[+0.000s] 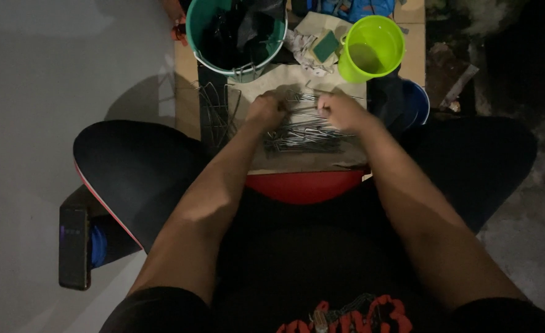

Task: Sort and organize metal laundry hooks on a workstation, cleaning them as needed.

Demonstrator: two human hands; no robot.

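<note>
My left hand (265, 111) and my right hand (340, 111) are both closed on thin metal wire pieces over a pile of bent wires (303, 135). The pile lies on a brown paper sheet (266, 83) spread on a low surface between my knees. A wire runs between my two fists. Several more bent wire shapes (214, 114) lie left of my left hand.
A teal bucket (195, 37) with dark contents stands at the back left, a lime green cup (371, 46) at the back right. A blue bowl (415, 105) sits right of my right hand. A red stool edge (303, 185) shows near me. A phone (74, 246) lies on the floor at left.
</note>
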